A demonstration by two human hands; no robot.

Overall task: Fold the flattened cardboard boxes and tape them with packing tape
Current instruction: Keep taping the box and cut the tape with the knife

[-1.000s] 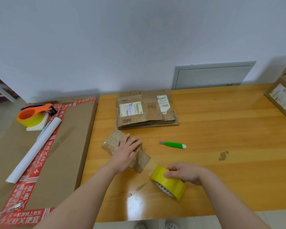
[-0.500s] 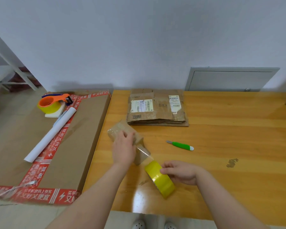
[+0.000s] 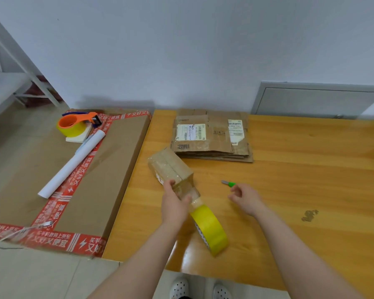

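Note:
A small folded cardboard box (image 3: 171, 169), wrapped in clear tape, lies on the wooden table (image 3: 300, 180). My left hand (image 3: 175, 201) grips its near end, thumb and fingers on either side. A strip of clear tape runs from the box down to the yellow tape roll (image 3: 212, 229), which stands on edge by the table's front. My right hand (image 3: 244, 197) hovers over the table with loosely curled fingers and holds nothing, right beside the green-handled cutter (image 3: 229, 183). A stack of flattened cardboard boxes (image 3: 212, 137) lies at the back of the table.
Left of the table lies a large flat carton (image 3: 108, 175) edged with red printed tape; an orange tape dispenser (image 3: 73, 124) and a white paper roll (image 3: 71, 165) rest on it. A grey wall panel (image 3: 315, 100) is behind the table. A dark stain (image 3: 309, 215) marks the wood.
My right hand has let go of the yellow roll and moved up to the cutter. My left hand slid from the box's top to its near end. The view shifted left.

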